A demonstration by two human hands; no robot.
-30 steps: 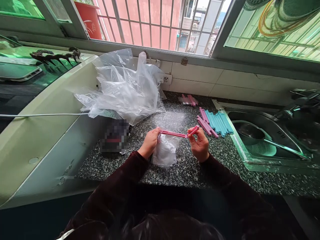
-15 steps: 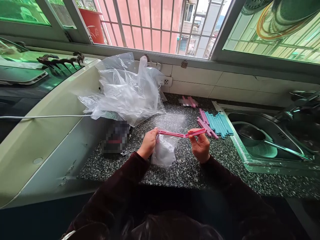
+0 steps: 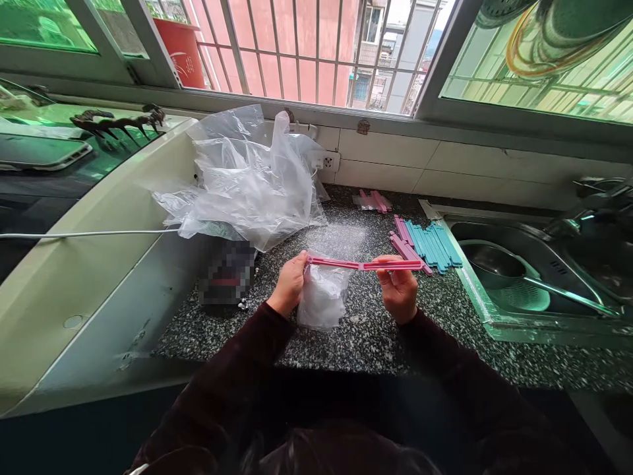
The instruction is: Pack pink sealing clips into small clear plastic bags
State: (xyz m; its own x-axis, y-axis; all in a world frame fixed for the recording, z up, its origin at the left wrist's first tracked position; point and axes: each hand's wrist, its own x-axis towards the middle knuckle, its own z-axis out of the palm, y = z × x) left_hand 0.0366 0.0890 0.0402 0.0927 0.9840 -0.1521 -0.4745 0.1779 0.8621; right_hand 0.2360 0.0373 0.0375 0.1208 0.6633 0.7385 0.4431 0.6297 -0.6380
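Observation:
A long pink plastic bag clip (image 3: 333, 263) stretches nearly level between my hands, unfolded at its middle joint. My left hand (image 3: 287, 285) pinches its left end. The fingers of my right hand (image 3: 400, 295) are closed around its right half. Just below the left half, a small clear plastic bag (image 3: 322, 302) shows; I cannot tell whether it is held or lies on the counter. Right of my hands lie several teal clips (image 3: 434, 245) in a row, with pink clips (image 3: 403, 231) beside them. Further back are more pink clips (image 3: 380, 201), on or in clear plastic.
A big heap of clear plastic bags (image 3: 252, 178) stands at the back left of the speckled counter (image 3: 366, 349). A blurred-out dark object (image 3: 226, 274) sits left of my left hand. At right is a sink (image 3: 475, 297) with a pan (image 3: 494, 264) in it.
The right half of the clip has swung flatter, and its far end reaches further right. My left hand has shifted slightly left.

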